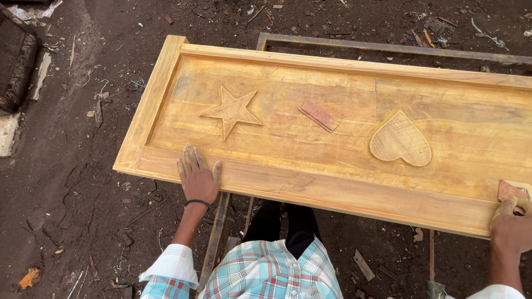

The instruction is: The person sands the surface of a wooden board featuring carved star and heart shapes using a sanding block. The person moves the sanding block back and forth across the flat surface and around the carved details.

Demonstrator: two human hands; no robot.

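A long yellow wooden panel [310, 182] with a raised frame lies across a metal stand. A star [231, 111] is carved in relief at its left and a heart [400, 139] at its right. My left hand [198, 176] rests flat, fingers spread, on the panel's near rail below the star. My right hand [511, 224] is at the right edge of the near rail, closed on a piece of reddish sandpaper [511, 190]. A second folded piece of sandpaper [318, 115] lies loose between the star and the heart.
The metal stand's bar [388, 49] shows behind the panel, and a leg [215, 235] below it. Dark dirt ground [66, 182] with wood scraps and litter surrounds the work. A dark patterned cushion [15, 61] sits at the far left.
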